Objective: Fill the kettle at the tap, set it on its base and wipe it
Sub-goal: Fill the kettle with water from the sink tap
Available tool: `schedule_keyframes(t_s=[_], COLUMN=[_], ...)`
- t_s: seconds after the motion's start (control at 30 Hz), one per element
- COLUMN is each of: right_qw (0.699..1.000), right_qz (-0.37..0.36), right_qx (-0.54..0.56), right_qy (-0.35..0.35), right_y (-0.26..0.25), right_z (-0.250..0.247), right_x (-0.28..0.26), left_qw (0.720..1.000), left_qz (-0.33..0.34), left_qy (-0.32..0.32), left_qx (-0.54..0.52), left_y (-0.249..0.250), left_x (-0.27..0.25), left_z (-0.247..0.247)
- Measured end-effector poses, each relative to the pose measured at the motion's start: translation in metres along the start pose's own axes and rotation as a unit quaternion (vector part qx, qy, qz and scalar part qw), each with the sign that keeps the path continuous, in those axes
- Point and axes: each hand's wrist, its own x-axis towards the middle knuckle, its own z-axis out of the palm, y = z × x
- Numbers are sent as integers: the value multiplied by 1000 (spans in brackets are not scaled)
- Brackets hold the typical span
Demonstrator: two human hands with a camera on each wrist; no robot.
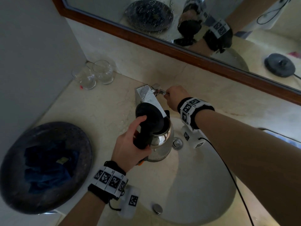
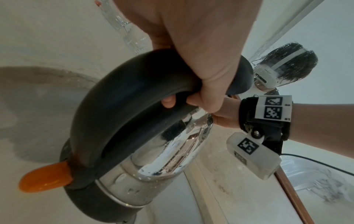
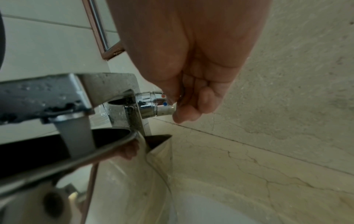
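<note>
A shiny steel kettle [image 1: 161, 142] with a black handle [image 2: 134, 94] and an orange switch [image 2: 44, 178] hangs over the sink [image 1: 195, 185], its black lid [image 1: 149, 116] flipped open under the square chrome tap [image 1: 146, 97]. My left hand [image 1: 130, 147] grips the handle. In the right wrist view a stream of water [image 3: 76, 136] runs from the tap spout [image 3: 44, 97] into the kettle's open mouth [image 3: 47, 145]. My right hand [image 1: 175, 97] pinches the chrome tap lever [image 3: 155, 104], which bears a red and a blue dot. The kettle's black base shows only in the mirror [image 1: 279, 65].
A dark round tray [image 1: 45, 167] holding a blue cloth [image 1: 48, 165] lies on the counter at left. Two empty glasses [image 1: 92, 74] stand in the back corner. A wood-framed mirror [image 1: 179, 46] runs along the wall. A black cable [image 1: 228, 173] crosses the sink.
</note>
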Motion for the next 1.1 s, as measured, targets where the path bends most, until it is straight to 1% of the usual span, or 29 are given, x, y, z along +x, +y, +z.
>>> schedule_keyframes(t_s=[0.37,0.9,1.1], right_qw=[1000,1000,1000], right_qz=[-6,-2,2], right_qx=[-12,7,18], right_qy=[5,-5,-8], right_y=[1,0,0], right_z=[1,0,-1], right_x=[0,-1,-1], left_qw=[1000,999,999], left_qz=[-8,16,15], left_qy=[0,29,30], left_qx=[0,-4,-4], left_y=[-2,-7,-7], left_x=[0,-3,-2], left_z=[1,4,3])
